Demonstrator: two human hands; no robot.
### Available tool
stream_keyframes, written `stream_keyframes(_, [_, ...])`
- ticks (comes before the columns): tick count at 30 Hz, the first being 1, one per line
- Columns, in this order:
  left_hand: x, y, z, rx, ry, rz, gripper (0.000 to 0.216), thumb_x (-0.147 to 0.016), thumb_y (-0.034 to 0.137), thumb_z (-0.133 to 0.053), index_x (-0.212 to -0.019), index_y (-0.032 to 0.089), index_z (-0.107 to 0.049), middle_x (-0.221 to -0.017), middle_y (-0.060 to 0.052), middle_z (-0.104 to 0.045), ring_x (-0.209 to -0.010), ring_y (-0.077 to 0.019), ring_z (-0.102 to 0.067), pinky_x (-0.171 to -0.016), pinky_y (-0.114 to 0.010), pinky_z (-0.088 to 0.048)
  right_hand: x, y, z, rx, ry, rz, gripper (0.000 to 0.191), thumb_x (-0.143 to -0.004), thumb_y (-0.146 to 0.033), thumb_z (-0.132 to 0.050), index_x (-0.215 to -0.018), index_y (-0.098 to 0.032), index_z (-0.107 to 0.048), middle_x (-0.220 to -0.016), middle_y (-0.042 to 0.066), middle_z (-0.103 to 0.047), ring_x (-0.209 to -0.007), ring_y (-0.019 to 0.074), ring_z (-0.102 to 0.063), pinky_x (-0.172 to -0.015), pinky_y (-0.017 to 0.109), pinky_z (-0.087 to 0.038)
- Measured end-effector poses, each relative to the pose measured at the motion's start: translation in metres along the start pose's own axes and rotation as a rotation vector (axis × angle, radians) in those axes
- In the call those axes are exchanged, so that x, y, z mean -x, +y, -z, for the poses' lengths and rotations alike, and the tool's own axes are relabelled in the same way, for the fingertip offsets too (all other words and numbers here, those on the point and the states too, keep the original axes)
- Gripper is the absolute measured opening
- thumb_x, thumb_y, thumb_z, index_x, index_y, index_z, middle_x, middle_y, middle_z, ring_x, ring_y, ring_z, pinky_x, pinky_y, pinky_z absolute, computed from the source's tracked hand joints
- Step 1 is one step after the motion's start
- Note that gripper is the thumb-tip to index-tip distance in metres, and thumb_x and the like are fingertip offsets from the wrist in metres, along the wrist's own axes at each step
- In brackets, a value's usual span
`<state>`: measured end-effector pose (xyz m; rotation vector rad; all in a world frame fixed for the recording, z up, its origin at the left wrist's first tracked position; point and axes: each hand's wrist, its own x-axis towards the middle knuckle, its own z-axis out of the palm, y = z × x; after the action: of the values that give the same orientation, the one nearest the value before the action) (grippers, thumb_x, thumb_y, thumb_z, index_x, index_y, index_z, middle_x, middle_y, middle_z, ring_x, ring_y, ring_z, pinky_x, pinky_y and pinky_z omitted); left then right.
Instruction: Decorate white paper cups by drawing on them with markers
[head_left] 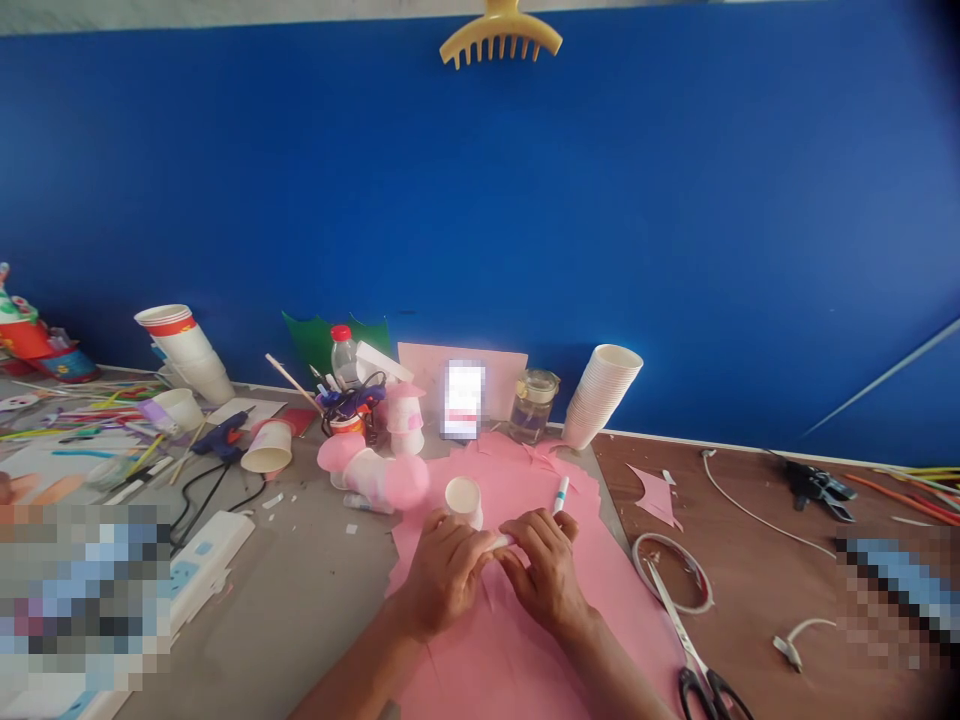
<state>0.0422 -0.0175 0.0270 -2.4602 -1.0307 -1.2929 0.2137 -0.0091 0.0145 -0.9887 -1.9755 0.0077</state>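
Observation:
My left hand (444,570) and my right hand (546,568) meet over a large pink paper sheet (480,650) on the table. Both have their fingers curled round a small pale roll of paper or tape (501,541) held between them. A small white paper cup (463,499) stands just beyond my left hand. A marker with a teal cap (560,494) lies just beyond my right hand.
A tall stack of white cups (602,395), a glass jar (533,405), a phone (461,400), a water bottle (344,357) and pink-covered cups (375,475) stand behind. Scissors (701,665) and a tape ring (667,572) lie right. A glue gun (223,434), power strip (202,565) and loose sticks crowd the left.

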Motion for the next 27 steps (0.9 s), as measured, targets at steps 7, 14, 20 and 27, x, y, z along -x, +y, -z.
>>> stream_keyframes(7, [0.000, -0.002, -0.002, 0.071, -0.036, -0.027, 0.028, -0.092, 0.018, -0.040, -0.119, 0.016, -0.048, -0.091, -0.009, -0.070, -0.072, -0.0185, -0.059, -0.068, -0.033, -0.042, 0.004, 0.001, -0.005, -0.065, -0.032, 0.037, 0.033, -0.089, -0.008, -0.040, -0.119, -0.018, -0.051, -0.094, 0.007, -0.061, -0.081, 0.0203, -0.054, -0.075, 0.038, -0.036])
stream_keyframes(14, [0.002, -0.001, -0.005, 0.047, -0.003, 0.001, 0.032, -0.088, 0.007, -0.043, -0.116, 0.019, -0.049, -0.087, -0.006, -0.070, -0.070, -0.0171, -0.058, -0.068, -0.032, -0.042, 0.005, 0.000, -0.010, -0.079, -0.027, 0.021, 0.037, -0.089, -0.006, -0.039, -0.120, -0.021, -0.053, -0.092, 0.006, -0.063, -0.080, 0.0206, -0.054, -0.072, 0.037, -0.039])
stream_keyframes(20, [0.002, -0.002, -0.004, 0.024, -0.002, 0.028, 0.025, -0.087, 0.005, -0.046, -0.107, 0.019, -0.053, -0.081, -0.004, -0.070, -0.068, -0.0157, -0.058, -0.068, -0.032, -0.040, 0.004, -0.001, -0.009, -0.096, -0.042, 0.023, 0.035, -0.091, -0.006, -0.039, -0.120, -0.022, -0.053, -0.091, 0.005, -0.064, -0.079, 0.0211, -0.053, -0.071, 0.037, -0.036])
stream_keyframes(27, [0.004, -0.006, -0.004, 0.036, 0.019, 0.081, 0.017, -0.092, 0.014, -0.043, -0.103, 0.019, -0.055, -0.072, -0.001, -0.065, -0.065, -0.0155, -0.057, -0.072, -0.033, -0.040, 0.008, 0.004, -0.014, -0.096, -0.034, 0.032, 0.036, -0.092, -0.007, -0.039, -0.123, -0.022, -0.051, -0.094, 0.008, -0.064, -0.082, 0.0224, -0.055, -0.072, 0.037, -0.039])
